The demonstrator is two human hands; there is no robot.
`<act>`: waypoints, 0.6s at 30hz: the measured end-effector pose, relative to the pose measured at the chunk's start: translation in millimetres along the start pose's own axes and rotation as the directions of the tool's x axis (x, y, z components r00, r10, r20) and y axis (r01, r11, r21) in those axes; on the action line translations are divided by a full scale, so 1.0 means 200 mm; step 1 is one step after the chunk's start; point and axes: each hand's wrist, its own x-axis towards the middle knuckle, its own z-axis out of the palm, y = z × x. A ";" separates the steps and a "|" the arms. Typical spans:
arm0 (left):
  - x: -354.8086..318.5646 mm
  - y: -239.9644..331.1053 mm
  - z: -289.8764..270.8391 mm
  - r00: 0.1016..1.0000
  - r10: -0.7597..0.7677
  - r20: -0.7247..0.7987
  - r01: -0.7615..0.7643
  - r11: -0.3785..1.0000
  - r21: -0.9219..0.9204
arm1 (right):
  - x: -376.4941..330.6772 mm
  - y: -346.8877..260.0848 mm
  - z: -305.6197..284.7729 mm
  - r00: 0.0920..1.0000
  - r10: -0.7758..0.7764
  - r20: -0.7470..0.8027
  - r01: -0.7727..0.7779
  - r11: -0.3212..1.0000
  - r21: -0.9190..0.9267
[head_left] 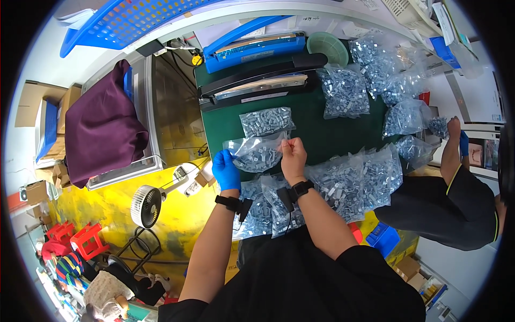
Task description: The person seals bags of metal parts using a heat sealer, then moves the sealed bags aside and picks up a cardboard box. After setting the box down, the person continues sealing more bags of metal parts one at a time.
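Note:
Between my two hands is a clear plastic bag (256,156) partly filled with small silvery metal parts. My left hand (226,170), in a blue glove, pinches the bag's left edge. The bare right hand (293,157) grips its upper right corner between thumb and fingers. Just beyond it lies a smaller filled bag (266,121) on the green tabletop (311,137). Under and beside my wrists, along the near edge, several larger bags (343,188) of similar metal pieces are spread. Farther back stand a black impulse bag sealer (263,80) and a blue one (255,52).
More filled bags (346,90) and a green bowl (327,48) occupy the back right. A co-worker (440,198) stands at the right, one hand by a small bag. To the left are a purple cloth (102,126) over a machine and a small fan (146,206).

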 end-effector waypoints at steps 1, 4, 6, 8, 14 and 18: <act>0.00 0.00 -0.01 1.000 -0.001 0.001 0.001 1.000 0.000 | -0.01 0.01 0.00 1.000 0.003 -0.014 -0.003 1.000 -0.012; 0.03 0.00 -0.07 0.990 0.056 0.130 -0.052 0.998 -0.032 | 0.00 0.02 -0.02 1.000 0.008 0.024 -0.010 0.998 0.065; 0.01 0.01 -0.11 0.980 0.025 0.195 -0.012 0.998 -0.068 | 0.01 0.02 -0.04 0.994 -0.002 0.111 -0.025 0.971 0.237; 0.00 0.05 -0.12 0.942 -0.029 0.334 0.078 0.988 -0.135 | 0.00 0.03 -0.06 0.992 0.000 0.123 -0.032 0.967 0.255; 0.04 0.02 -0.18 0.875 0.017 0.483 0.036 0.994 -0.099 | -0.04 0.03 -0.10 0.976 -0.002 0.219 -0.092 0.904 0.419; 0.09 -0.03 -0.23 0.849 0.037 0.528 -0.024 0.999 -0.033 | -0.01 0.06 -0.09 0.956 -0.101 0.276 -0.009 0.929 0.371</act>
